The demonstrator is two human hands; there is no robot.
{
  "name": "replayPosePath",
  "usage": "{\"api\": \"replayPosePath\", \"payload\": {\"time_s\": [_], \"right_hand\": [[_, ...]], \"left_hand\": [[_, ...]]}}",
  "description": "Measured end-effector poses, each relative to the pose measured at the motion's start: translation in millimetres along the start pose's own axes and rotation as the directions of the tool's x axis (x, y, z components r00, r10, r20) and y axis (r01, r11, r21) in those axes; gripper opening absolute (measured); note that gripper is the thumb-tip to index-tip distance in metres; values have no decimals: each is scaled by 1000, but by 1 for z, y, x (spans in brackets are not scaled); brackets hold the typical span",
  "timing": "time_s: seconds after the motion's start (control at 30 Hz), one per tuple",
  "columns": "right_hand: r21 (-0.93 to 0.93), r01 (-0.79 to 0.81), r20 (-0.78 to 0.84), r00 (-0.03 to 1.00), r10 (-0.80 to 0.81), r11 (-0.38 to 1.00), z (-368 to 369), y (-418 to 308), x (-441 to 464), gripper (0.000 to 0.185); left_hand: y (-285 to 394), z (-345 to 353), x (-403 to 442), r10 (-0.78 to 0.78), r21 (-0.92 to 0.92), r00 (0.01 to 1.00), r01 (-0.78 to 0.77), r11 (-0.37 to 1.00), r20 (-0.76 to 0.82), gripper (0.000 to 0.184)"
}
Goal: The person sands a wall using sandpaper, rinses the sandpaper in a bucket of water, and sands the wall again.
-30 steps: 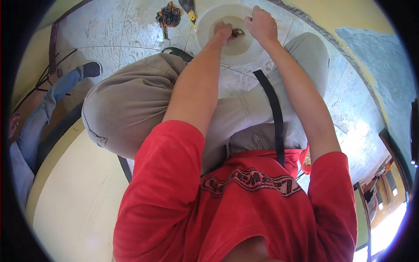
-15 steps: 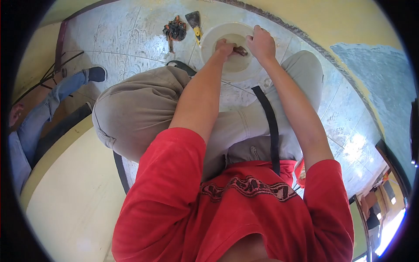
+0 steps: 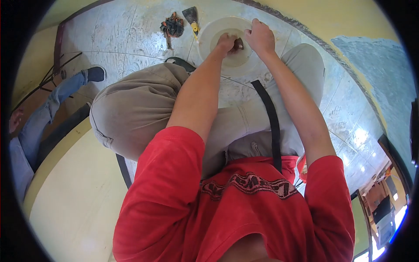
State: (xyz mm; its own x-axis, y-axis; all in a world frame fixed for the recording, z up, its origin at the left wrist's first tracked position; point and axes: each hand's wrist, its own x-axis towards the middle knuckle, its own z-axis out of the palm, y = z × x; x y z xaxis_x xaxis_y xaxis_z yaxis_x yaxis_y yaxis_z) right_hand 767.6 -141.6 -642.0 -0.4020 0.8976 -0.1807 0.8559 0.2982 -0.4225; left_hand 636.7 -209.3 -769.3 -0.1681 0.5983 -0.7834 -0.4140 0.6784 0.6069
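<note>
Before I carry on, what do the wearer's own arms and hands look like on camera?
The left hand and right hand are bare, with no gloves, and no watch or bracelet shows on either wrist. Both forearms are uncovered below the short, plain red sleeves of a red shirt. Any rings are too small to make out.

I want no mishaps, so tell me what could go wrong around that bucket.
The bucket might tip if the right hand, at its rim, pulls too hard. The brown object beside the left hand could slip away inside it. The putty knife lies close by and might get knocked.
</note>
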Motion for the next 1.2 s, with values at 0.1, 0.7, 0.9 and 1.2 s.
{"api": "replayPosePath", "payload": {"time_s": [0.1,0.7,0.9,1.2], "right_hand": [[7,7,5,1000,-7,1000,-2,0,-1,31],[-21,13,11,1000,-13,1000,0,0,1,33],[1,17,-32,999,-17,1000,5,3,1,30],[-14,6,0,1000,-6,1000,2,2,2,30]], "left_hand": [[3,9,-10,-5,-76,995,-2,997,-96,29],[-31,-11,37,149,451,983,-85,888,-109,47],[1,-2,-12,35,262,999,-26,965,-29,64],[-26,-7,33,150,448,978,-70,891,-146,46]]}}
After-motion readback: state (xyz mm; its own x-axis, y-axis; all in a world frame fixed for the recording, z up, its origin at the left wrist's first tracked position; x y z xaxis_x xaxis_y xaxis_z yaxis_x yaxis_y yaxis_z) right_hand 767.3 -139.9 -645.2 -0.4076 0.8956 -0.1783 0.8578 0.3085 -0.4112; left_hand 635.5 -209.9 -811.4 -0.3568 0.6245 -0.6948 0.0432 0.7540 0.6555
